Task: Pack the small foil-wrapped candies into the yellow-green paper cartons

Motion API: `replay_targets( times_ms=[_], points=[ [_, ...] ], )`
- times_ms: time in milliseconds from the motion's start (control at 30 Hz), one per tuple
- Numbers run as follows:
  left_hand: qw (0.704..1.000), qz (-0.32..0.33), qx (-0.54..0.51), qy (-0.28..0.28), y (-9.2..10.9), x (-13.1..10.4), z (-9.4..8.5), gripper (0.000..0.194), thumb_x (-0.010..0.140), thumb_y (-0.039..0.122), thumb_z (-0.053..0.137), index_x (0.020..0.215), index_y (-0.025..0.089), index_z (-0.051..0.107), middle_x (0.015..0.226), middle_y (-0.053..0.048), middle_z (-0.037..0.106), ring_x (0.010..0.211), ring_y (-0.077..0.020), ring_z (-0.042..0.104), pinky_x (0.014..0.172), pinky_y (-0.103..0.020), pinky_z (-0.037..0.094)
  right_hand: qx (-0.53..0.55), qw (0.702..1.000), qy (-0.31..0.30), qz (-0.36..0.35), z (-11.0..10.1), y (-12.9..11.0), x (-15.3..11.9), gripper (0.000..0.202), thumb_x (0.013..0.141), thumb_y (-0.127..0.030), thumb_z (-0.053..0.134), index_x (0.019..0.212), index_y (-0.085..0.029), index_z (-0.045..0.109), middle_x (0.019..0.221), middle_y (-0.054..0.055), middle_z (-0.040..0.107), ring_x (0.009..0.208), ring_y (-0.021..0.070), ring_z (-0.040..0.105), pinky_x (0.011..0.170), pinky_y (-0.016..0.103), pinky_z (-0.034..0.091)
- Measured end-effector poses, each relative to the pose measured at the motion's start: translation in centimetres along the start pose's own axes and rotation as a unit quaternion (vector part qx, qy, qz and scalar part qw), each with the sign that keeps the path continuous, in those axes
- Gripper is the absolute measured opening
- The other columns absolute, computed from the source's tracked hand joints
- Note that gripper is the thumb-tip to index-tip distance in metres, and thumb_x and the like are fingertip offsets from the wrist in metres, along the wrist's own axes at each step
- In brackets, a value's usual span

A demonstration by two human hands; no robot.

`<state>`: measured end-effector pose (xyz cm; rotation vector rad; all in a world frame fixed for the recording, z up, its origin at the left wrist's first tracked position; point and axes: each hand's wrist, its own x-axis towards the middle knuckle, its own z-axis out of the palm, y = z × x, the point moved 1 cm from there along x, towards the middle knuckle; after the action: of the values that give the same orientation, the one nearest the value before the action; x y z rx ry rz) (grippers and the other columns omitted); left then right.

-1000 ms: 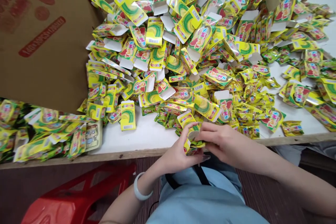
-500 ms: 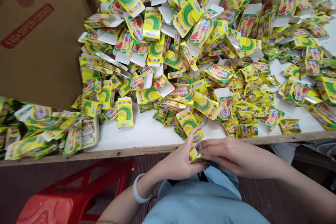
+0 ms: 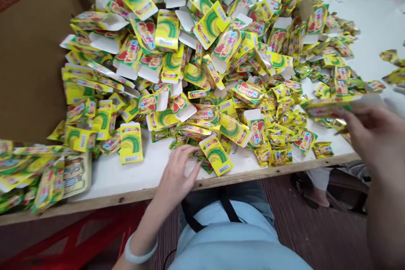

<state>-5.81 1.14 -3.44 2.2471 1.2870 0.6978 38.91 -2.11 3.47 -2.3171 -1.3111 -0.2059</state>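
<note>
Head view: I have the right grip (image 3: 376, 135) closed on a slim carton (image 3: 330, 104), pinched at one end between thumb and fingers so the rest pokes out leftward over the worktop (image 3: 110, 173). Its narrow side faces me, yellow and green with reddish print, the lettering too blurred to read. My left grip (image 3: 175, 173) stands open, thumb apart from bent fingers, beside green packets (image 3: 177, 141) and just left of a yellow box (image 3: 216, 155) bearing a green-banded design and barcode; whether the fingertips touch either, I can't tell.
</note>
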Motion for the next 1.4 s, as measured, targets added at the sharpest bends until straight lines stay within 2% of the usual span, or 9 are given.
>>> replay_targets(
  times_ms=[200, 300, 400, 500, 767, 933, 1100, 1200, 1400],
  points=[
    [0.987, -0.006, 0.158, -0.003, -6.4, -0.2, 0.4, 0.057, 0.096, 0.044, 0.051, 0.145, 0.019, 0.039, 0.15, -0.021, 0.041, 0.14, -0.0386, 0.04, 0.109, -0.059, 0.041, -0.256, 0.964, 0.017, 0.064, 1.6, 3.1, 8.8, 0.06, 0.099, -0.043, 0.042, 0.119, 0.008, 0.066, 0.124, 0.036, 0.058, 0.097, 0.032, 0.068, 0.06, 0.041, 0.03],
    [0.989, -0.015, 0.15, 0.008, -7.2, -0.4, 0.0, 0.049, 0.096, 0.045, 0.052, 0.139, 0.021, 0.048, 0.137, -0.017, 0.052, 0.129, -0.0357, 0.051, 0.106, -0.055, 0.045, -0.196, 0.978, 0.026, -0.063, 2.0, 0.9, 4.6, 0.056, 0.1, -0.046, 0.044, 0.121, 0.003, 0.063, 0.116, 0.031, 0.062, 0.088, 0.0272, 0.068, 0.061, 0.036, 0.037],
    [0.996, -0.041, 0.082, 0.013, -6.8, -0.5, -1.0, 0.048, 0.089, 0.046, 0.064, 0.131, 0.025, 0.053, 0.13, -0.012, 0.053, 0.127, -0.0311, 0.052, 0.108, -0.049, 0.045, -0.018, 0.93, -0.227, -0.287, 3.7, -1.3, -2.7, 0.04, 0.1, -0.047, 0.044, 0.102, -0.015, 0.067, 0.096, 0.012, 0.067, 0.076, 0.0195, 0.065, 0.067, 0.03, 0.048],
    [0.996, -0.082, 0.017, 0.017, -6.5, -0.8, -2.1, 0.036, 0.086, 0.043, 0.069, 0.114, 0.023, 0.059, 0.125, -0.01, 0.053, 0.128, -0.0285, 0.052, 0.107, -0.046, 0.045, 0.003, 0.888, -0.284, -0.362, 5.5, -1.3, -7.7, 0.035, 0.098, -0.051, 0.045, 0.1, -0.022, 0.065, 0.101, 0.012, 0.064, 0.082, 0.0258, 0.067, 0.065, 0.035, 0.051],
    [0.961, -0.242, -0.115, 0.069, -7.3, -2.4, -3.2, 0.057, 0.076, 0.027, 0.073, 0.128, 0.018, 0.052, 0.097, -0.002, 0.058, 0.076, -0.0135, 0.06, 0.073, -0.029, 0.054, 0.045, 0.922, -0.11, -0.369, 5.3, -1.9, -5.5, 0.044, 0.101, -0.056, 0.034, 0.087, -0.027, 0.063, 0.089, 0.008, 0.068, 0.063, 0.0198, 0.063, 0.048, 0.033, 0.044],
    [0.925, -0.266, -0.21, 0.174, -5.5, -2.6, -2.8, 0.036, 0.071, 0.033, 0.078, 0.102, 0.017, 0.07, 0.091, -0.002, 0.061, 0.081, -0.0149, 0.062, 0.073, -0.027, 0.055, 0.228, 0.941, 0.073, -0.238, 3.5, -7.5, -7.7, 0.018, 0.087, -0.04, 0.07, 0.08, -0.025, 0.066, 0.083, 0.009, 0.065, 0.081, 0.024, 0.064, 0.064, 0.036, 0.049],
    [0.865, -0.265, -0.336, 0.264, -1.6, -1.3, -0.2, 0.033, 0.068, 0.039, 0.083, 0.085, 0.016, 0.067, 0.083, -0.002, 0.063, 0.078, -0.0139, 0.061, 0.074, -0.026, 0.055, 0.584, 0.793, -0.16, -0.064, 5.0, -16.4, -14.7, 0.008, 0.091, -0.025, 0.067, 0.086, -0.023, 0.06, 0.07, -0.002, 0.064, 0.052, 0.011, 0.059, 0.045, 0.022, 0.046],
    [0.828, -0.259, -0.431, 0.246, 1.7, -1.0, 2.3, 0.034, 0.074, 0.042, 0.081, 0.088, 0.019, 0.06, 0.095, -0.003, 0.068, 0.078, -0.0128, 0.064, 0.074, -0.026, 0.056, 0.644, 0.742, -0.183, -0.023, 6.6, -20.3, -17.4, 0.011, 0.095, -0.025, 0.06, 0.087, -0.023, 0.052, 0.062, -0.006, 0.059, 0.043, 0.0078, 0.053, 0.039, 0.017, 0.04],
    [0.801, -0.261, -0.506, 0.186, 5.5, -1.7, 4.4, 0.04, 0.089, 0.053, 0.063, 0.112, 0.021, 0.061, 0.1, -0.007, 0.073, 0.087, -0.0198, 0.071, 0.074, -0.029, 0.058, 0.529, 0.838, -0.018, -0.129, 9.1, -20.6, -18.4, 0.009, 0.094, -0.016, 0.058, 0.09, -0.022, 0.053, 0.059, -0.008, 0.052, 0.043, 0.0081, 0.05, 0.043, 0.019, 0.042]
  ],
)
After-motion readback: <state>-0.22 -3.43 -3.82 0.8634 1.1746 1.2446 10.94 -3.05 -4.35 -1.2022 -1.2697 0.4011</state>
